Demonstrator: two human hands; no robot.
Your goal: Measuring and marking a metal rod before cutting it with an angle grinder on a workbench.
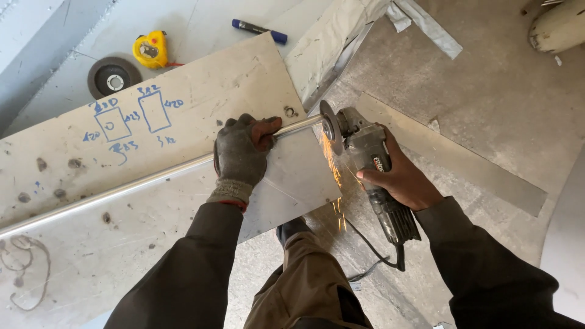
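My left hand (241, 155), in a dark work glove, grips a long shiny metal tube (122, 187) that lies across a pale sheet on the workbench (73, 244). My bare right hand (399, 180) holds a grey angle grinder (378, 176) by its body. The grinder's disc (329, 127) meets the tube's right end, and orange sparks (334, 176) fall downward from the contact. A thin metal plate (292, 183) lies under the tube beside my gloved hand.
A yellow tape measure (150, 50), a spare grinding disc (113, 76) and a blue marker (259, 30) lie at the back of the bench. Blue sketches mark the board. The grinder's cable (372, 256) trails over the concrete floor by my knee (311, 274).
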